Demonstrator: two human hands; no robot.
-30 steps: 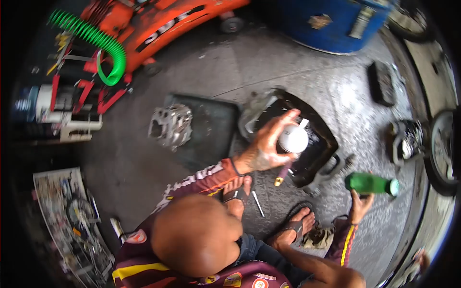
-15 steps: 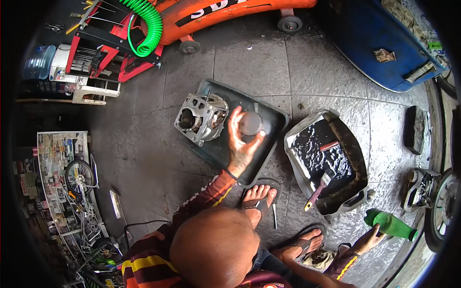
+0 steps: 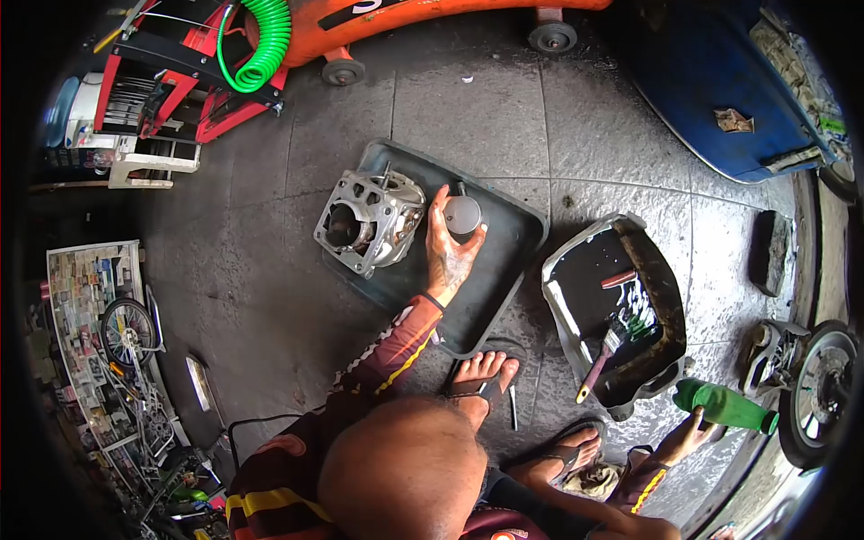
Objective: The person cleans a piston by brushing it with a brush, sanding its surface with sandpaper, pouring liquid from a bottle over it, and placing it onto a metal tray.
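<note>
My left hand [image 3: 448, 250] is closed around a grey, round-topped piston [image 3: 463, 216], thumb on one side and fingers on the other. It is over a dark tray [image 3: 486, 306] on the floor. Just left of that hand, a metal engine cylinder [image 3: 371, 220] with a round bore sits on the tray. Out to the right, my right hand [image 3: 688, 436] grips a green plastic bottle [image 3: 724, 407], which lies nearly level with its narrow end pointing right. Between the hands stands a cut-open container [image 3: 661, 297] of dark liquid, with a paintbrush [image 3: 600, 360] leaning in it.
A thin metal tool [image 3: 514, 408] lies beside my sandalled foot [image 3: 481, 378]. At the back are an orange tank on wheels [image 3: 432, 22], a green coiled hose [image 3: 270, 45] and a blue bin [image 3: 711, 90]. A wheel [image 3: 821, 391] stands at the right, near a dark block [image 3: 771, 252].
The piston was blurred by motion and now shows sharply, a little higher and to the left. The bottle has shifted slightly up and left. The whole view has moved somewhat.
</note>
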